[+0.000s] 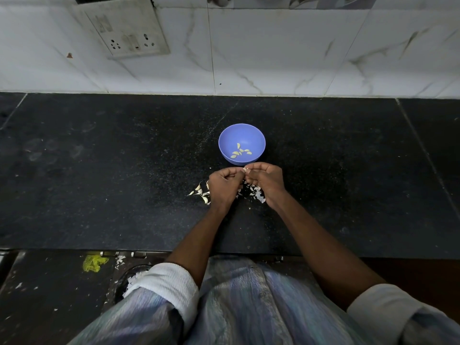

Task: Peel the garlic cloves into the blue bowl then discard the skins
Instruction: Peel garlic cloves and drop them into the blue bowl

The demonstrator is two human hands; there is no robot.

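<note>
A blue bowl (225, 138) stands on the black counter and holds several peeled garlic cloves (240, 151). Just in front of the bowl, my left hand (224, 186) and my right hand (266, 181) meet with curled fingers and pinch one small garlic clove (245, 169) between their fingertips. A few unpeeled cloves (200, 191) lie on the counter left of my left hand. White garlic skins (256, 192) are scattered under and right of my hands.
The black stone counter (124, 183) runs to a white marble-tiled wall with a socket plate (129, 28) at the upper left. Below the counter's front edge the floor shows skin scraps, a yellow scrap (94, 263) and a dark bin rim (132, 271).
</note>
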